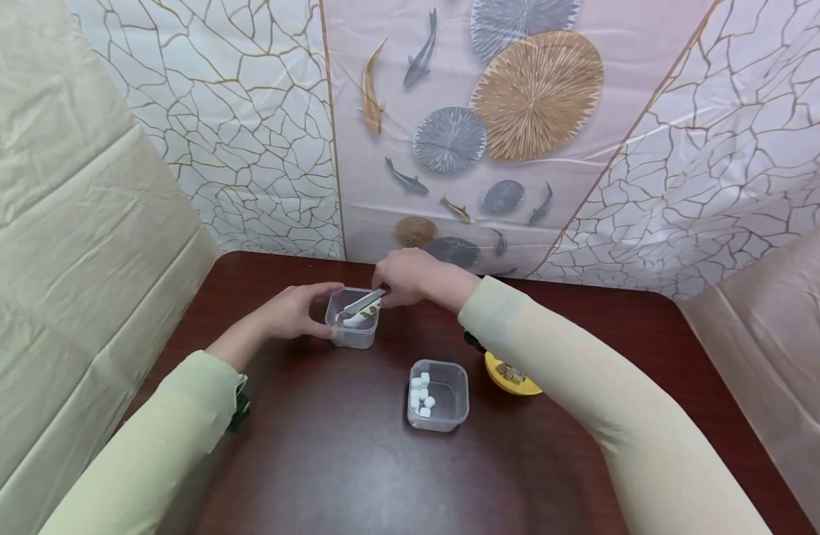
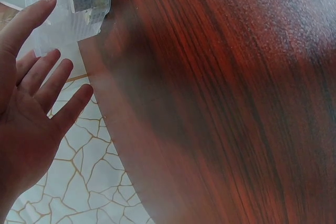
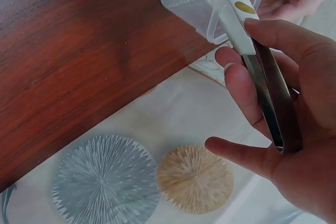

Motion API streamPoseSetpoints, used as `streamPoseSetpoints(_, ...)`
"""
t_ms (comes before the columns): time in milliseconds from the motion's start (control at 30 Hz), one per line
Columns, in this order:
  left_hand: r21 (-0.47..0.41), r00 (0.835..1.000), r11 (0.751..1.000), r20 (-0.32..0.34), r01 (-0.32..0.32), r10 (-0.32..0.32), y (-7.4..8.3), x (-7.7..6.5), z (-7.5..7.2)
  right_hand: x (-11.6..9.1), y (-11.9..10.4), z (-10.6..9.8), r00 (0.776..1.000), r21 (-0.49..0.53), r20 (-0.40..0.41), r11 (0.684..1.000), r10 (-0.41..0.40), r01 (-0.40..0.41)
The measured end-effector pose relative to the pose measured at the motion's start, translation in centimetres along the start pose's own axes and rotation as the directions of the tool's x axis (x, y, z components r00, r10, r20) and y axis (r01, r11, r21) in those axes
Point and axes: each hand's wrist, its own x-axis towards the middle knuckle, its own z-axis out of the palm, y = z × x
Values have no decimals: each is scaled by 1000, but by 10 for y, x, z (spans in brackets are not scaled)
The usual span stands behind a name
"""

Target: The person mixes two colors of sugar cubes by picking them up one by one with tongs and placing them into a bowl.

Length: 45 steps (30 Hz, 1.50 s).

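My left hand (image 1: 292,310) holds a clear plastic container (image 1: 353,339) between thumb and fingers. In the left wrist view, the thumb lies across the container's side (image 2: 55,27), and the other fingers are fairly straight. Brownish cubes (image 2: 81,2) show through its wall. My right hand (image 1: 403,276) grips a pair of metal tongs (image 3: 268,93) with white ends marked by gold ovals. Those ends reach down inside the container. Whether the tips pinch anything cannot be made out.
Nearer on the dark wooden table (image 1: 316,461) stands a second clear container (image 1: 453,394) with several white cubes (image 1: 419,394) along its left side. A yellow bowl (image 1: 526,388) of brown cubes sits to its right, partly behind the right sleeve (image 1: 570,371). Patterned cloth (image 1: 262,148) hangs behind the table.
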Motion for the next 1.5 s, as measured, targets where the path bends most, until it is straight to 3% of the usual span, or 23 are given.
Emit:
streamPoseSetpoints(433, -11, 1000, 1000, -4, -11, 11, 1, -1, 0, 11, -12, 7, 1000, -53, 13, 999, 9, -8)
streamPoseSetpoints(1033, 2, 1000, 1000, -5, -6, 6, -1, 0, 0, 10, -5, 11, 999, -72, 8, 997, 39, -38)
streamPoseSetpoints(1500, 6, 1000, 1000, -7, -16, 16, 0, -1, 0, 14, -15, 12, 1000, -92, 10, 995, 25, -24)
